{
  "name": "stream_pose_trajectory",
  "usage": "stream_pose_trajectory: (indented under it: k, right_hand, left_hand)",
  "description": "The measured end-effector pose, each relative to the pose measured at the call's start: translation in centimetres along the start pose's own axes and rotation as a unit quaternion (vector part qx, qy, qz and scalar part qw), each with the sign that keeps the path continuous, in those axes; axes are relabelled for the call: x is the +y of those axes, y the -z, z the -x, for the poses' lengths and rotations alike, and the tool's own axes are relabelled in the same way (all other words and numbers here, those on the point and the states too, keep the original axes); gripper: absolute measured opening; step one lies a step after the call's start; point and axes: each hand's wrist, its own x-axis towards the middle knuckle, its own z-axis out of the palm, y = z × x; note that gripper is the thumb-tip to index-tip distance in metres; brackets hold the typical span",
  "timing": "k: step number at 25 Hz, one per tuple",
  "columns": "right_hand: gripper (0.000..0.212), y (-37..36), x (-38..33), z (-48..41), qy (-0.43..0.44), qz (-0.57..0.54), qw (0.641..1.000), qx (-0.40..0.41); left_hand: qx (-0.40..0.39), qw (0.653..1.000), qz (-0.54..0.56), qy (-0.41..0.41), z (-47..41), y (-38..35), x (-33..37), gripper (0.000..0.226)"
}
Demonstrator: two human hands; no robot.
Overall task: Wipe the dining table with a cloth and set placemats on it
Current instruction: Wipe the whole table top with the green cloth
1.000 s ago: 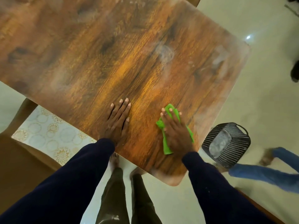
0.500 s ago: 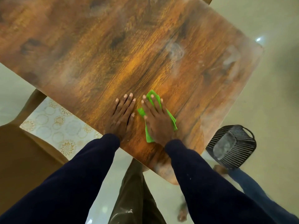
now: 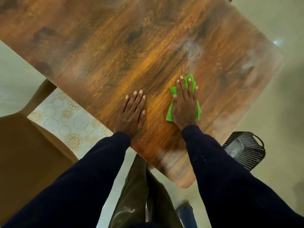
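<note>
A brown wood-grain dining table fills the upper view, with pale dusty smears toward its right end. My right hand lies flat with straight fingers on a bright green cloth, pressing it onto the tabletop near the front edge. My left hand rests flat on the bare wood a little to the left of the cloth, fingers straight. A patterned placemat with cream and gold circles lies on a chair seat at the lower left, below the table edge.
A brown chair stands at the lower left. A black slatted basket sits on the pale floor by the table's right corner. Another person's blue-clad leg shows near the bottom.
My right hand has slid the green cloth to the right and away from my left hand, after coming close beside it half a second ago. The left hand stays flat in place.
</note>
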Motion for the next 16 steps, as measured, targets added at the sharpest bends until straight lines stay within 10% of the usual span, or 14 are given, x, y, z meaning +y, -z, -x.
stream_pose_trajectory:
  k: [8,16]
  right_hand:
    - [0.057,0.3,0.6,13.7,0.134,0.016,0.987,-0.088]
    - [0.054,3.3,13.1,11.7,-0.044,-0.024,0.999,-0.02]
  left_hand:
    - [-0.043,0.999,0.0,0.014,-0.1,-0.4,0.5,0.061]
    - [0.016,0.998,0.045,-0.041,-1.9,-2.2,8.6,0.056]
